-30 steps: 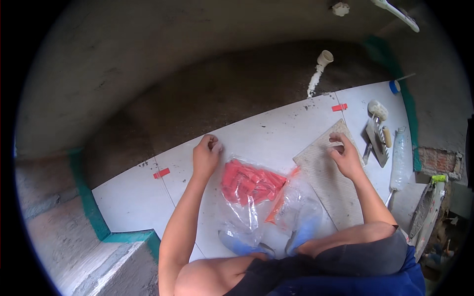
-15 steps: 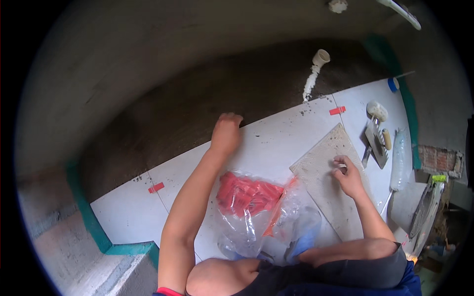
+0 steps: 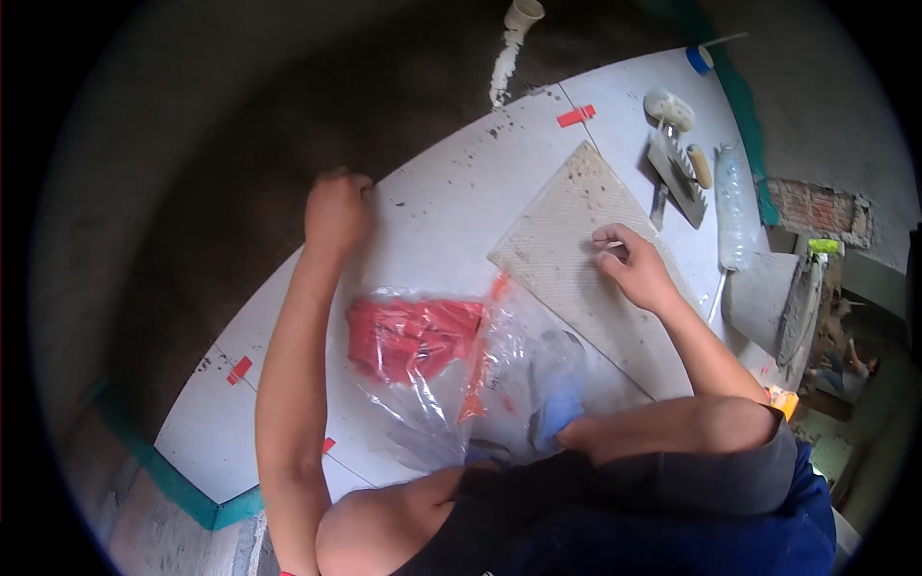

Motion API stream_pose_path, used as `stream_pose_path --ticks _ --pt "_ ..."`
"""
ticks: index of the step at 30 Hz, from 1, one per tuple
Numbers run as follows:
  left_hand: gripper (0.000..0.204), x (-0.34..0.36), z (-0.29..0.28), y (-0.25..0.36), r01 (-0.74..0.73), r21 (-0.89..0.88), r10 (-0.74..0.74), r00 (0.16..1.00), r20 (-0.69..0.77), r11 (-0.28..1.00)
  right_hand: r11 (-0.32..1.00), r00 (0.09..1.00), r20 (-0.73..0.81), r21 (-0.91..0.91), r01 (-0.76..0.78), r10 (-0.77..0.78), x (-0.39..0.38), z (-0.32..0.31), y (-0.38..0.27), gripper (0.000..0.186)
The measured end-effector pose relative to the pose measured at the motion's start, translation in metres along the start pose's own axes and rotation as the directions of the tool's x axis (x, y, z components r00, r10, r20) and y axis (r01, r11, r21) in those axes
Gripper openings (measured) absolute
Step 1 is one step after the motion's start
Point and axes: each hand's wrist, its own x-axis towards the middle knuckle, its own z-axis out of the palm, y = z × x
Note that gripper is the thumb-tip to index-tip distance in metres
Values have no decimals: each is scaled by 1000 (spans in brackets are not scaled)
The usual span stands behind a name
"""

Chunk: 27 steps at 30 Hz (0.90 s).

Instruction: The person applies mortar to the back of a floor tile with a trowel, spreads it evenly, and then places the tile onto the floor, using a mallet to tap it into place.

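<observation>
My left hand (image 3: 338,209) is closed with its fingers curled down at the far edge of the white tiles (image 3: 432,216). Whatever it grips, if anything, is hidden. My right hand (image 3: 634,267) hovers over a grey-beige tile lying ridged face up (image 3: 567,230); thumb and fingers are curled together, and what they may hold is too small to name. Between my arms lies a clear plastic bag (image 3: 423,413) with many red plastic pieces (image 3: 413,336) inside. Red clips (image 3: 576,116) sit at the joints between the white tiles, another red clip (image 3: 239,371) being near my left forearm.
A notched trowel (image 3: 677,178), a white-headed mallet (image 3: 669,110) and a clear plastic bottle (image 3: 733,211) lie on the right. A blue tape roll (image 3: 699,60) sits at the far corner. Dark bare ground borders the tiles, with a white pipe (image 3: 519,24) rising there. A bucket (image 3: 768,298) stands right.
The view has swung, so everything sits further left and higher in the picture. My left hand stays at the tile edge, my right above the ridged tile. Another red clip shows beside my left forearm.
</observation>
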Motion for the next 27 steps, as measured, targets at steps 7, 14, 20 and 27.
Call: stream_pose_path --ticks 7,14,20,27 --pt "15 7 17 16 -30 33 32 998 -62 999 923 424 822 -365 -121 380 -37 -31 -20 22" --pt "15 7 25 13 38 -88 -44 997 -63 995 946 674 688 58 318 -268 -113 58 13 28" --pt "46 -39 -2 22 68 -68 -82 969 -234 995 730 747 454 -260 633 -486 -96 109 20 46" --pt "26 -110 -42 54 50 -341 -107 983 -150 939 776 799 455 -303 553 -392 -100 96 23 54"
